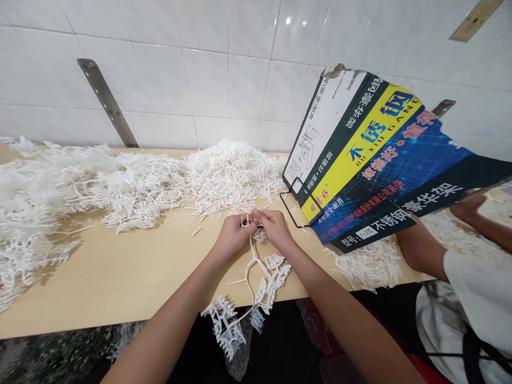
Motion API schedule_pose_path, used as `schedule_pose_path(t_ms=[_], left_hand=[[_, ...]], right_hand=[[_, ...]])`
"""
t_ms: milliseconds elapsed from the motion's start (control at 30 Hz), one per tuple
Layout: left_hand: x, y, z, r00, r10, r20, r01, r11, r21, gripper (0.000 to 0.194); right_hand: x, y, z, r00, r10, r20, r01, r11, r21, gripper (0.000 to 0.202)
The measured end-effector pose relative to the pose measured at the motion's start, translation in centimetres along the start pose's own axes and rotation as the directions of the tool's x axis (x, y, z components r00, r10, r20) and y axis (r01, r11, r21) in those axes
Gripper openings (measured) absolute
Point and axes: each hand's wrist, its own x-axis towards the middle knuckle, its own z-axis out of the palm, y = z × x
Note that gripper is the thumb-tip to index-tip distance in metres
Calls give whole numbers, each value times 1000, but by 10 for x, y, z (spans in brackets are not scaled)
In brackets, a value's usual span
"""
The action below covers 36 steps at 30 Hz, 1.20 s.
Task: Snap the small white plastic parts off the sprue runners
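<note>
A branched white plastic sprig (262,265) hangs from my hands, and its lower tufts droop over the table's front edge. My left hand (236,232) pinches part of the sprig near its top. Right beside it, my right hand (272,226) is closed at the fingertips on the same sprig; the two hands nearly touch. Exactly which bit each hand grips is hidden by the fingers. Just beyond my hands lies a heap of small loose white pieces (236,178). Larger whole white sprigs (44,197) are piled at the left of the table.
A printed cardboard sheet (384,154) stands as a divider on the right, held by a black wire stand (298,205). Behind it, another person's arm (424,248) rests near more white pieces (368,261). Metal brackets (108,104) are fixed to the tiled wall.
</note>
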Motion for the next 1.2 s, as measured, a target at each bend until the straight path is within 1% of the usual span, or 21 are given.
schedule_pose_path(t_ms=[100, 133, 200, 233, 267, 300, 367, 400, 467, 533, 633, 667, 733, 833, 900, 933, 1000, 1033, 1100, 1167, 1200], left_hand=[[2, -1, 0, 999, -13, 39, 15, 998, -57, 30], [1, -2, 0, 998, -18, 57, 20, 998, -52, 30], [-2, -2, -1, 993, -34, 113, 35, 999, -6, 28], [-3, -2, -2, 990, -42, 132, 41, 999, 10, 27], [-4, -1, -2, 990, -47, 134, 46, 999, 9, 26], [-5, -1, -2, 993, -46, 111, 47, 999, -7, 26], [-5, 1, -3, 999, -47, 12, 48, 998, -51, 26], [-4, 2, -3, 998, -50, -39, 48, 997, -55, 27], [-3, 4, -3, 993, -54, -106, 51, 998, -35, 27], [-3, 4, -3, 988, -56, -140, 53, 998, -30, 28], [-4, 2, -4, 988, -45, -150, 37, 998, -53, 30], [-4, 2, -4, 989, -38, -143, 31, 998, -54, 30], [-3, 1, -5, 994, -10, -105, 7, 999, -33, 32], [0, 1, -5, 1000, 23, 6, -23, 999, 29, 35], [1, 1, -5, 997, 32, 68, -37, 996, 80, 32], [2, 1, -5, 996, 34, 80, -42, 994, 104, 31], [2, 1, -5, 996, 41, 76, -51, 990, 131, 28], [1, 1, -5, 997, 39, 62, -47, 992, 120, 27], [0, 2, -5, 1000, 11, 10, -12, 998, 57, 28], [-2, 4, -5, 999, -27, -39, 27, 1000, -7, 31], [-3, 5, -4, 997, -43, -58, 42, 999, -25, 34]], right_hand=[[2, 5, -1, 995, 13, -98, -13, 1000, -6, 54], [3, 7, -2, 989, 45, -143, -39, 998, 40, 55], [9, 9, -3, 962, 138, -234, -93, 977, 192, 58], [11, 10, -4, 952, 166, -257, -101, 963, 249, 58], [14, 10, -4, 954, 163, -253, -93, 959, 267, 57], [15, 10, -4, 965, 127, -228, -68, 966, 250, 54], [16, 6, -4, 989, 34, -146, -5, 981, 195, 40], [15, 4, -4, 994, 12, -108, 9, 981, 194, 38], [11, -1, -6, 998, 1, -64, 15, 969, 246, 42], [6, -6, -9, 999, -36, 10, 32, 964, 265, 44], [1, -12, -9, 982, -118, 145, 94, 983, 159, 38], [0, -12, -8, 980, -123, 157, 104, 987, 122, 36], [0, -11, -6, 988, -110, 108, 101, 991, 87, 32], [3, -5, -5, 999, -35, 3, 34, 992, 119, 37], [6, 1, -6, 995, 59, -81, -41, 979, 202, 41], [8, 3, -6, 986, 101, -132, -64, 964, 258, 43], [11, 5, -6, 971, 132, -200, -61, 943, 327, 48], [12, 5, -6, 973, 117, -201, -46, 945, 323, 49], [12, 3, -6, 988, 60, -144, -21, 966, 259, 49], [12, 0, -6, 996, -1, -85, 17, 984, 179, 49], [11, -2, -6, 996, -38, -78, 49, 988, 145, 49]])
